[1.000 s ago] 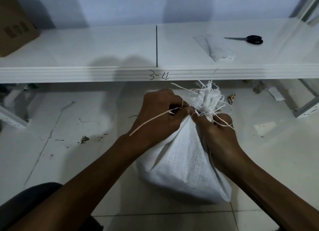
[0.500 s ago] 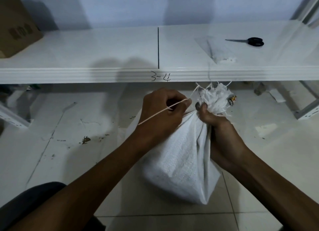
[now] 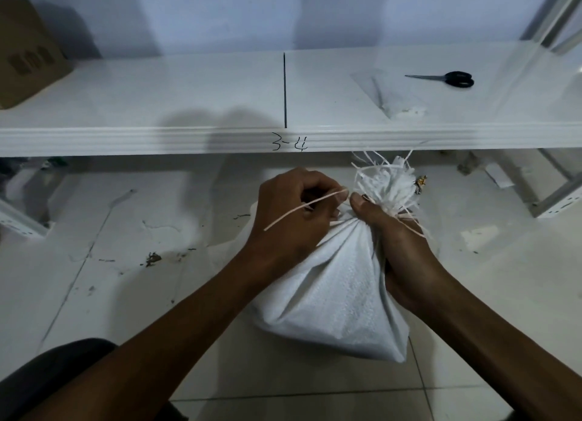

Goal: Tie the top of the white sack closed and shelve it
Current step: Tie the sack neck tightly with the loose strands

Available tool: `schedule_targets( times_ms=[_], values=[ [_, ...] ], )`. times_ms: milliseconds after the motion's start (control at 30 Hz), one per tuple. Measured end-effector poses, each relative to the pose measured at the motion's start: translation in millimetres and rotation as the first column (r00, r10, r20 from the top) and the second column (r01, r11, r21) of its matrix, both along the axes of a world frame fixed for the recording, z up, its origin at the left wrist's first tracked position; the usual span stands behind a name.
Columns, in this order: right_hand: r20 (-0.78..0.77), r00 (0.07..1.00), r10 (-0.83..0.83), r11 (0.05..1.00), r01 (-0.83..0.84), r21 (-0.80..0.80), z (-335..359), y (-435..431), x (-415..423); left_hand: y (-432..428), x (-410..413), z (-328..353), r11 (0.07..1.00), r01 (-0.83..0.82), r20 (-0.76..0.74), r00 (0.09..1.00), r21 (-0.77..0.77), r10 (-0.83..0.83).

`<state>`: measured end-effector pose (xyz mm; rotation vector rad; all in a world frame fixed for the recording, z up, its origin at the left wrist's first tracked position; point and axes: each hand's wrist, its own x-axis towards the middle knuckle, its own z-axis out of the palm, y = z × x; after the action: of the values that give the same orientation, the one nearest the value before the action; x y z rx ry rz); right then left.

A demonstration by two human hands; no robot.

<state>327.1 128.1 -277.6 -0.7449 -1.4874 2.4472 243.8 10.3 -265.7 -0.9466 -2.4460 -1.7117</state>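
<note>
Woven white sack (image 3: 330,282) on tiled floor (image 3: 94,263) below shelf (image 3: 157,106), neck bunched, frayed top. Left hand (image 3: 293,216) fingers curled, pinching thin pale string (image 3: 302,208); right hand (image 3: 396,231) grips the neck.

The right grip (image 3: 400,235) wraps the neck of the sack (image 3: 333,291), its fingers out of sight behind the cloth. Between it and the left grip (image 3: 293,222), the string (image 3: 302,207) vanishes into the folds, so a knot cannot be told. Just beyond the right grip, a yellowish scrap (image 3: 420,181) is too small to name. Far left of the left grip, a cardboard box (image 3: 28,62) is cut off at the edge of view.
</note>
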Motion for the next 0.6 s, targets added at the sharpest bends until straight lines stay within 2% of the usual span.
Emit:
schedule_targets(
  times_ms=[167,300,367,500,600],
  values=[
    [-0.028,0.999,-0.016,0.991,0.019,0.135,1,0,0,-1,-1,8,1.0,-0.001,-0.023,1.0,0.004,0.001],
    [0.004,0.999,-0.038,0.977,0.036,0.21,-1,-2,1,-4,-1,14,0.995,0.103,0.044,0.994,-0.002,-0.103],
    [0.009,0.999,-0.032,0.986,0.03,0.166,-2,-2,2,-5,-2,15,0.988,0.153,0.086,0.985,0.0,-0.152],
    [-0.101,0.994,0.035,0.997,-0.041,-0.058,5,-4,5,-5,-7,17,0.97,0.243,0.134,0.962,-0.018,-0.238],
    [-0.096,0.994,0.049,0.981,-0.066,-0.184,5,-5,5,-4,-11,18,0.963,0.269,0.162,0.952,-0.035,-0.26]
  ],
)
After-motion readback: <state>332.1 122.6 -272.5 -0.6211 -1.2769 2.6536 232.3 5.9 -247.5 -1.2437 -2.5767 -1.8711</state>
